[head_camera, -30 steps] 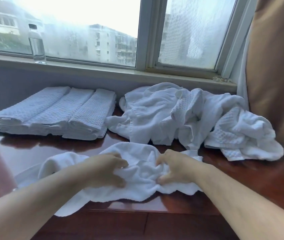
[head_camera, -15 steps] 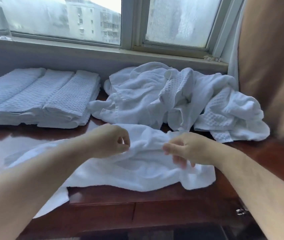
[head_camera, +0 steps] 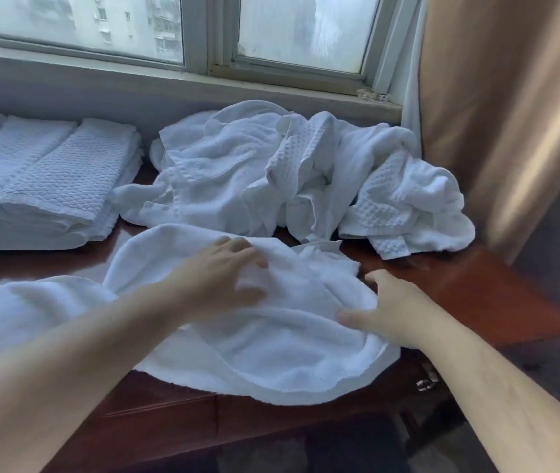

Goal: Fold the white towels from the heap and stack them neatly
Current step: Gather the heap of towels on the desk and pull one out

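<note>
- A white towel (head_camera: 271, 353) lies rumpled at the wooden table's (head_camera: 493, 295) front edge, partly overhanging it.
- The left hand (head_camera: 217, 281) presses flat on it, fingers straight.
- The right hand (head_camera: 394, 308) rests spread on its right edge, grasping nothing.
- Behind lies the heap (head_camera: 289, 172), with folded towels (head_camera: 53, 186) to its left.

Matt terry-cloth towel (head_camera: 271, 353) lies on a glossy wooden table (head_camera: 476, 295).
</note>
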`<state>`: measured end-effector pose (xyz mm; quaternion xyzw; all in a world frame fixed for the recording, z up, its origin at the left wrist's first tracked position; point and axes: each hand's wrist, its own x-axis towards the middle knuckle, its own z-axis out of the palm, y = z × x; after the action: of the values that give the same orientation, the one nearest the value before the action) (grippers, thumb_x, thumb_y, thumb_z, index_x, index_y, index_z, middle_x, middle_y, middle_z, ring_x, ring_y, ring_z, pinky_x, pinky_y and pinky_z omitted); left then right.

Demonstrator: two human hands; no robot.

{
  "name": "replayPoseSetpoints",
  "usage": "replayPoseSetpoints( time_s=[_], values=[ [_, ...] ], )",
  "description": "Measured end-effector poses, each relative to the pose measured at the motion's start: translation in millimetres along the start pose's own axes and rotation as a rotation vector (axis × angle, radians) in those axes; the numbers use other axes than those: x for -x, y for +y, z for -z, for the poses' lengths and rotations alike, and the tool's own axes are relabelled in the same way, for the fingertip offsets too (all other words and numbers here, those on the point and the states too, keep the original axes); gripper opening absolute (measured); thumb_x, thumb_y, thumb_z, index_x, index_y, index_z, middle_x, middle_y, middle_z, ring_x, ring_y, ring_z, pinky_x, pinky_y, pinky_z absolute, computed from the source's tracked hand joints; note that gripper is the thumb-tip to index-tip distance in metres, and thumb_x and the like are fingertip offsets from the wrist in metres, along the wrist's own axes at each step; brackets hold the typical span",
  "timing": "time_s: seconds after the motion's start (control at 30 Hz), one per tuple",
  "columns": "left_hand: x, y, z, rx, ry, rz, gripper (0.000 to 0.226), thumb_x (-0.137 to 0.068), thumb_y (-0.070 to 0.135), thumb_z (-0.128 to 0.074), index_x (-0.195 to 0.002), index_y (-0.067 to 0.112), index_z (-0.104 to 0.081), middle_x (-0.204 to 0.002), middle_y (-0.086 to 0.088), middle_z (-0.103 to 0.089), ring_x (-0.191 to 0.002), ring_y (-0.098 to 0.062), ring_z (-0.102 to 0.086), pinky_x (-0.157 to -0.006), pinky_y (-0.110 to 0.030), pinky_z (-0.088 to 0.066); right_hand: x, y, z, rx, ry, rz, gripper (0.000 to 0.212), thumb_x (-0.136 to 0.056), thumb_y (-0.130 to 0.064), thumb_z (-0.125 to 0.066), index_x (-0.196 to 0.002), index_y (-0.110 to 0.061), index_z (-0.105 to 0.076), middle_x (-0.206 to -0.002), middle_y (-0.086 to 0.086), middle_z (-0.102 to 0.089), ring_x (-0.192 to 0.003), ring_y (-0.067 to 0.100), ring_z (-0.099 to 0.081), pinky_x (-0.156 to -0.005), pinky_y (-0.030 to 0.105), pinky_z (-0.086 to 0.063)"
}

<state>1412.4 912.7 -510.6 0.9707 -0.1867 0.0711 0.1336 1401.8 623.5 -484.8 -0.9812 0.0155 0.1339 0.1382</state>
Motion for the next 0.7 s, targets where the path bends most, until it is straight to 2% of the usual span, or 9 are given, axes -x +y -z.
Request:
replayPoseSetpoints(
  time_s=[0.07,0.13,0.2,0.27,0.3,0.37,0.47,0.63,0.7],
  values=[
    [-0.2,14.9,-8.0,0.014,-0.107,-0.061,0.06,-0.074,0.074,-0.059,-0.127,0.049,-0.047,-0.125,0.027,-0.044,-0.113,-0.002,-0.045,-0.087,-0.025,-0.043,-0.7,13.1,9.4,-0.033,-0.023,-0.063,0.044,-0.078,-0.053,-0.072,-0.094,-0.015,-0.059,-0.082,-0.002,-0.061,-0.064,0.012,-0.055,-0.053,0.025,-0.04],
    [-8.4,27.5,-7.9,-0.043,-0.124,-0.027,0.055,-0.069,0.082,-0.047,-0.114,0.051,-0.052,-0.099,0.025,-0.05,-0.089,0.001,-0.049,-0.066,-0.023,-0.039,0.4,28.0,23.4,0.052,0.029,-0.196,0.027,-0.085,-0.035,-0.061,-0.074,-0.011,-0.054,-0.063,0.002,-0.053,-0.048,0.017,-0.047,-0.046,0.024,-0.035],
    [-20.0,39.5,-7.2,-0.091,0.039,-0.081,0.049,-0.072,0.081,-0.039,-0.097,0.044,-0.06,-0.089,0.021,-0.052,-0.088,-0.006,-0.051,-0.064,-0.027,-0.039,4.5,39.0,36.5,0.192,0.122,-0.325,0.02,-0.09,-0.031,-0.055,-0.091,-0.011,-0.061,-0.08,0.004,-0.061,-0.066,0.022,-0.059,-0.058,0.029,-0.045],
    [-28.1,49.6,-10.1,-0.1,0.126,-0.15,0.044,-0.078,0.076,-0.047,-0.1,0.04,-0.06,-0.107,0.016,-0.054,-0.104,-0.013,-0.049,-0.08,-0.03,-0.043,5.4,45.6,37.4,0.386,0.183,-0.38,0.036,-0.091,-0.033,-0.057,-0.121,-0.014,-0.056,-0.114,0.006,-0.06,-0.102,0.027,-0.059,-0.083,0.04,-0.048],
    [-30.9,52.7,-12.1,-0.108,0.082,-0.134,0.048,-0.078,0.074,-0.052,-0.11,0.039,-0.056,-0.117,0.013,-0.051,-0.111,-0.014,-0.047,-0.086,-0.032,-0.043,2.9,43.2,34.7,0.42,0.239,-0.313,0.047,-0.09,-0.038,-0.059,-0.131,-0.017,-0.049,-0.127,0.006,-0.054,-0.116,0.029,-0.051,-0.092,0.044,-0.043],
    [-33.6,54.9,-13.7,-0.12,-0.099,-0.005,0.062,-0.074,0.076,-0.056,-0.126,0.042,-0.047,-0.119,0.017,-0.046,-0.113,-0.012,-0.049,-0.084,-0.032,-0.045,-5.2,27.8,27.6,0.237,0.317,0.043,0.05,-0.092,-0.038,-0.059,-0.138,-0.023,-0.048,-0.137,0.004,-0.048,-0.128,0.027,-0.042,-0.102,0.041,-0.037],
    [-34.7,52.7,-8.0,-0.185,-0.209,0.055,0.068,-0.063,0.085,-0.05,-0.12,0.048,-0.047,-0.101,0.021,-0.046,-0.094,-0.009,-0.051,-0.065,-0.029,-0.04,-20.8,-3.1,18.8,-0.1,0.231,0.383,0.034,-0.097,-0.017,-0.052,-0.128,-0.018,-0.065,-0.133,0.003,-0.058,-0.125,0.02,-0.052,-0.104,0.03,-0.04],
    [-23.1,39.4,0.1,-0.221,-0.221,-0.135,0.045,-0.068,0.08,-0.048,-0.084,0.038,-0.046,-0.113,0.024,-0.041,-0.102,-0.004,-0.035,-0.07,-0.021,-0.032,-49.8,-23.7,4.2,0.357,0.214,0.13,0.032,-0.101,-0.034,-0.046,-0.12,-0.013,-0.062,-0.126,0.009,-0.057,-0.115,0.029,-0.055,-0.082,0.035,-0.044],
    [-18.7,30.6,0.4,-0.091,-0.252,-0.202,0.034,-0.076,0.071,-0.051,-0.085,0.038,-0.048,-0.127,0.028,-0.043,-0.117,0.001,-0.036,-0.081,-0.015,-0.036,-58.1,-29.8,4.0,0.399,0.239,0.269,0.029,-0.101,-0.033,-0.045,-0.11,-0.012,-0.063,-0.122,0.006,-0.055,-0.116,0.028,-0.051,-0.086,0.036,-0.043]
  ],
)
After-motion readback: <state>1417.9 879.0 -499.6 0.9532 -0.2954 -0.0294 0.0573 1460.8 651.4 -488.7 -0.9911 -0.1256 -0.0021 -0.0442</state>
